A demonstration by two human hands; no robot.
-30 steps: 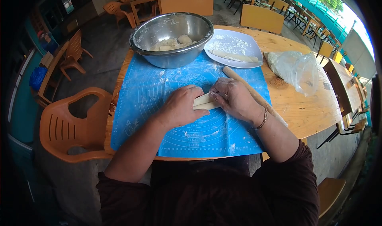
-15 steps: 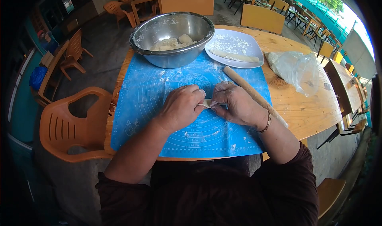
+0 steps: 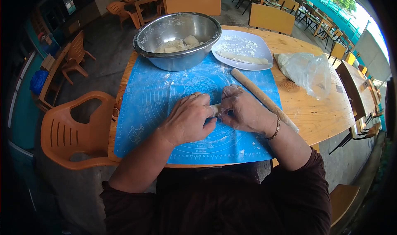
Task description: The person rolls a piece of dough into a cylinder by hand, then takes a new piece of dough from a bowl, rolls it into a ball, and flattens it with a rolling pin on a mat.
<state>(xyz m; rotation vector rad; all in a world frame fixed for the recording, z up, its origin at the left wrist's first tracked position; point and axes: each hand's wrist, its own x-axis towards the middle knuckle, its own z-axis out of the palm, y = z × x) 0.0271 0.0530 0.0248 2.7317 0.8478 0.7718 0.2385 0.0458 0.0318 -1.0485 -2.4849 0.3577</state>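
Gripping a small dough piece between left hand and right hand, fingers of both closed on it, at the middle of the blue mat, rolling pin just beside the right hand

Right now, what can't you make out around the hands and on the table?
All from the head view:
Dough: nearly all covered by the left hand and right hand, so its shape and the grip on it are hidden.
Pin: the near end runs behind the right wrist.
Bag: contents blurred by cloudy plastic.
Bowl: the near wall hides part of the inside.
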